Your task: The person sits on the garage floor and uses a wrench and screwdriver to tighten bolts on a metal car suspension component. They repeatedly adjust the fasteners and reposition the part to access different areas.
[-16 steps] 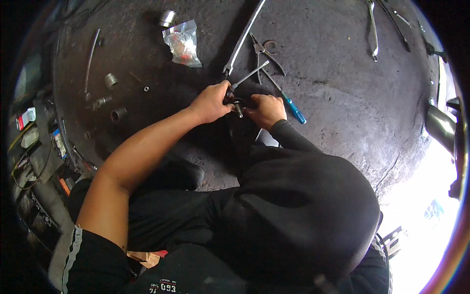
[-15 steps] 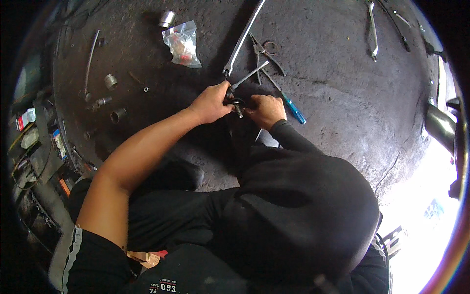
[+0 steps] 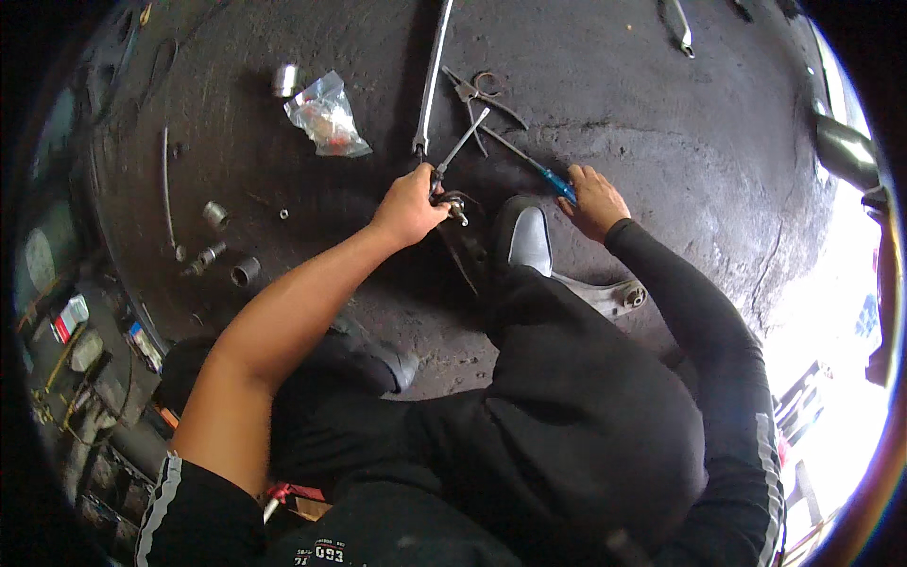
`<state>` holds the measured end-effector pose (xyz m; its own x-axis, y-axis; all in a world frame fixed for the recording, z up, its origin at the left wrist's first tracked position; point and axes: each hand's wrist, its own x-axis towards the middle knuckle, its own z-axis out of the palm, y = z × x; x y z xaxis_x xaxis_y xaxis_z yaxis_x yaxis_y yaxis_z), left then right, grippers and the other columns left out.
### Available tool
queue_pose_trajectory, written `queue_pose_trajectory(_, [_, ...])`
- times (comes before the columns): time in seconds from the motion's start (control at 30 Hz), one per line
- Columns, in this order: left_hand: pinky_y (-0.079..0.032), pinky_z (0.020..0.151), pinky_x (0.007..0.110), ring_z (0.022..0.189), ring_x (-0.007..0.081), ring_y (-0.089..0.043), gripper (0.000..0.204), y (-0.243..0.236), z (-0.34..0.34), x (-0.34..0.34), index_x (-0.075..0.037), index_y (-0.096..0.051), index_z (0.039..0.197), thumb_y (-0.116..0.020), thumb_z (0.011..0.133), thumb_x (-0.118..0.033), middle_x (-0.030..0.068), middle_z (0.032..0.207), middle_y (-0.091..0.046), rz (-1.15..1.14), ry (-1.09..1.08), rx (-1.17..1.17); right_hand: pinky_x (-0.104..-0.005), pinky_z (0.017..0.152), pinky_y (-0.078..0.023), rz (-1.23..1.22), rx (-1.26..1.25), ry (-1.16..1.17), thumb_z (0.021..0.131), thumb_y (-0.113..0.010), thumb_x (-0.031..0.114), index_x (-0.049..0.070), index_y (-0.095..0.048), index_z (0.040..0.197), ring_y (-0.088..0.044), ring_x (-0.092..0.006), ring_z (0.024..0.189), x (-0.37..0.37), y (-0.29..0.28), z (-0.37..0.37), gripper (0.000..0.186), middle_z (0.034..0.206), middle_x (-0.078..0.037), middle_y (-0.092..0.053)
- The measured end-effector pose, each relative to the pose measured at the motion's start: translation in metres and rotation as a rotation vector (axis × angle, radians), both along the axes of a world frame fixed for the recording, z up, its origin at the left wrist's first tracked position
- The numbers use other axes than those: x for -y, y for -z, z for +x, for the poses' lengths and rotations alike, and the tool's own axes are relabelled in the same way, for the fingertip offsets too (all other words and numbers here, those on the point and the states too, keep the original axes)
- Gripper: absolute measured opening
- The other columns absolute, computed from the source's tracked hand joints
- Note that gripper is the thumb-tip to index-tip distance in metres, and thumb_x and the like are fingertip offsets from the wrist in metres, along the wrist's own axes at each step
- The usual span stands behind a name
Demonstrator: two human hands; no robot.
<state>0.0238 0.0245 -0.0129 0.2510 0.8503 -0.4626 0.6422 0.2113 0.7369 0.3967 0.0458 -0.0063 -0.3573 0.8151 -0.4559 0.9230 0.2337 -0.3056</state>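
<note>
My left hand (image 3: 410, 209) is closed around a dark metal part (image 3: 453, 202) with a curved edge and a short shiny stud. A thin metal shaft (image 3: 464, 140) with a flattened tip rises beside that hand; whether it belongs to the part I cannot tell. Just beyond the fingers is the jaw of a long wrench (image 3: 433, 80). To the right, my right hand (image 3: 597, 202) has its thumb and fingers around the handle end of a blue-handled screwdriver (image 3: 550, 178) lying on the floor. Pliers (image 3: 477, 102) lie near the screwdriver's tip, beside a brownish ring (image 3: 489, 84).
A clear plastic bag (image 3: 330, 117) and a silver metal sleeve (image 3: 285, 80) lie at the upper left. Sockets (image 3: 246, 272) and a thin rod (image 3: 167, 194) are further left. A grey metal arm (image 3: 612, 296) lies beside my shoe (image 3: 530, 241). Another wrench (image 3: 684, 33) is far right.
My right hand has left the dark part and moved right to the screwdriver's handle. The left hand keeps its hold. The view has shifted, and my shoe and the grey metal arm show more.
</note>
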Motion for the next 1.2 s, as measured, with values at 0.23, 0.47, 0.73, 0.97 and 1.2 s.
queue_pose_trajectory(0.23, [-0.059, 0.088, 0.051, 0.100, 0.0425, -0.077, 0.045, 0.004, 0.001, -0.007, 0.001, -0.063, 0.113, -0.089, 0.088, -0.025, 0.0220, 0.105, -0.078, -0.011, 0.082, -0.112, -0.0579, 0.091, -0.057, 0.011, -0.015, 0.151, 0.104, -0.064, 0.026, 0.004, -0.053, 0.120, -0.070, -0.0466, 0.106, 0.030, -0.051, 0.009, 0.029, 0.113, -0.024, -0.066])
queue_pose_trajectory(0.47, [-0.060, 0.093, 0.052, 0.112, 0.0415, -0.077, 0.057, 0.007, -0.006, -0.012, -0.003, -0.067, 0.130, -0.091, 0.088, -0.034, 0.0219, 0.115, -0.079, 0.054, 0.204, -0.053, -0.0572, 0.064, -0.058, 0.123, 0.255, 0.622, 0.102, -0.066, 0.026, 0.000, -0.053, 0.106, -0.072, -0.0453, 0.070, 0.288, -0.340, 0.017, 0.030, 0.080, -0.025, -0.069])
queue_pose_trajectory(0.73, [-0.055, 0.102, 0.054, 0.119, 0.0469, -0.072, 0.061, 0.041, 0.001, -0.028, 0.001, -0.060, 0.129, -0.096, 0.085, -0.021, 0.0268, 0.125, -0.075, -0.009, 0.296, -0.233, -0.0557, 0.087, -0.057, 0.075, 0.347, 2.143, 0.108, -0.067, 0.040, 0.003, -0.064, 0.117, -0.075, -0.0478, 0.100, 0.620, -0.431, -0.294, 0.039, 0.102, -0.031, -0.075])
queue_pose_trajectory(0.97, [-0.061, 0.086, 0.053, 0.097, 0.0402, -0.077, 0.055, 0.055, 0.001, -0.013, 0.004, -0.061, 0.126, -0.092, 0.081, -0.008, 0.0230, 0.116, -0.075, -0.135, 0.277, -0.233, -0.0512, 0.085, -0.057, 0.232, -0.280, 2.079, 0.109, -0.064, 0.043, 0.001, -0.066, 0.121, -0.075, -0.0368, 0.091, 0.524, -0.258, -0.191, 0.044, 0.099, -0.021, -0.074])
queue_pose_trajectory(1.2, [-0.059, 0.079, 0.045, 0.089, 0.0346, -0.075, 0.050, 0.085, -0.008, -0.035, -0.001, -0.068, 0.125, -0.085, 0.087, -0.029, 0.0137, 0.106, -0.077, -0.574, -0.107, 0.148, -0.0605, 0.085, -0.057, 0.348, -0.012, 1.935, 0.104, -0.065, 0.036, 0.005, -0.065, 0.108, -0.072, -0.0549, 0.097, 0.459, -0.204, -0.056, 0.031, 0.098, -0.033, -0.074])
